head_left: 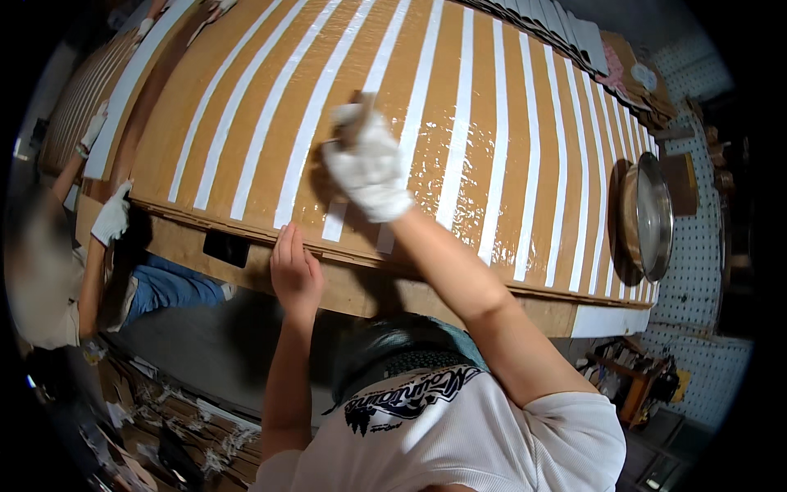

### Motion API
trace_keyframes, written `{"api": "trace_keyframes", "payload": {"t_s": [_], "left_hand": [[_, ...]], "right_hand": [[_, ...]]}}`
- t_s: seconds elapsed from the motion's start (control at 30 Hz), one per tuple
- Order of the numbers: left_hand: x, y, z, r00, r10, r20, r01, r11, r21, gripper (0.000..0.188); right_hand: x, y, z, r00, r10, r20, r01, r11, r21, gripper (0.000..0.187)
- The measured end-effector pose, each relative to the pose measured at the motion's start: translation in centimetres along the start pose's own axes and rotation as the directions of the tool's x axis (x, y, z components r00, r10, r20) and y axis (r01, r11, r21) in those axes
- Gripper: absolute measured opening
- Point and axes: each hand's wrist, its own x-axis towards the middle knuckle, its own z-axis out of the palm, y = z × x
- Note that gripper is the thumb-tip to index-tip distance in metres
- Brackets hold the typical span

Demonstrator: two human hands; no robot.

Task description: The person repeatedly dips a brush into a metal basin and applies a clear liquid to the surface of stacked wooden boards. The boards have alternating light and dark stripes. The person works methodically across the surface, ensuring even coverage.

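Note:
A large brown board with white strips [361, 57] lies in front of me, its surface wet and glossy around the middle. My right hand [369, 164], in a white glove, is closed around a short brown brush [357, 123] over the middle of the board; motion blurs the brush, and its tip cannot be made out clearly. Bare and ungloved, my left hand [296, 266] rests at the board's near edge, its fingers stretched out along it and holding nothing.
A round metal bowl [654, 217] sits at the board's right end. On the left, a co-worker's gloved hand [111, 215] touches a neighbouring board's edge. A dark flat object [225, 248] lies below the near edge. Stacked grey sheets [566, 29] stand at the far side.

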Motion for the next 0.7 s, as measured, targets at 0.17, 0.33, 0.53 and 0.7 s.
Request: {"api": "trace_keyframes", "payload": {"t_s": [0.17, 0.33, 0.53, 0.7], "left_hand": [[-0.2, -1.5, 0.9, 0.994, 0.107, -0.003, -0.107, 0.994, 0.013, 0.047], [-0.4, -1.9, 0.7, 0.992, 0.127, -0.011, -0.126, 0.989, 0.074, 0.049], [-0.7, -1.6, 0.5, 0.991, 0.123, -0.050, -0.121, 0.992, 0.044, 0.050], [-0.7, -1.4, 0.4, 0.995, 0.090, -0.036, -0.091, 0.995, -0.036, 0.051]], "right_hand": [[-1.5, 2.1, -0.4, 0.998, -0.050, 0.043, 0.052, 0.998, -0.032, 0.034], [-4.7, 10.3, -14.6, 0.991, -0.097, -0.089, 0.082, 0.985, -0.154, 0.026], [-10.7, 16.0, -30.8, 0.894, 0.326, -0.307, -0.362, 0.930, -0.067, 0.026], [-7.8, 17.1, -32.6, 0.900, 0.250, -0.358, -0.432, 0.626, -0.649, 0.028]]}}
